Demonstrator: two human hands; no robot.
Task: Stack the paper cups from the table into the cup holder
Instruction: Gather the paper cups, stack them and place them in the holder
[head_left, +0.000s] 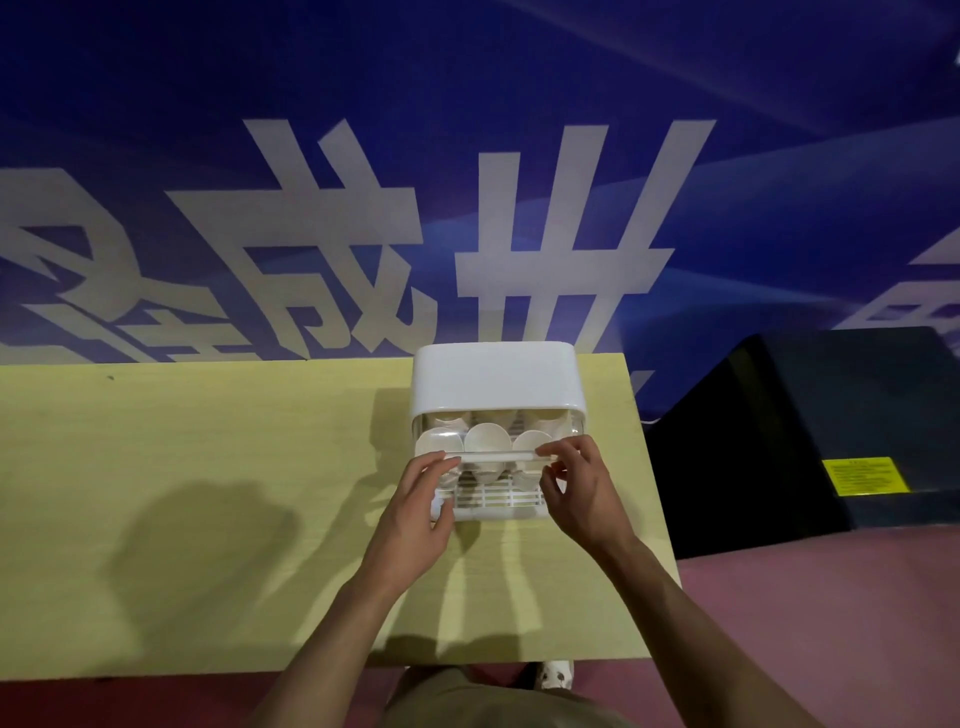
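A white cup holder (496, 376) with a solid top and a clear front cover stands at the back right of the yellow table (208, 467). Several white paper cups (487, 439) stand inside it on a slatted white tray (501, 499). A white bar (498, 455) runs along the cover's front edge, partway down. My left hand (418, 512) touches the bar's left end with its fingers, the thumb by the tray's left corner. My right hand (576, 486) pinches the bar's right end.
A blue wall banner with large white characters rises behind the table. A black box (810, 431) with a yellow label (865, 475) stands on the reddish floor to the right of the table. The table's near edge is close to my legs.
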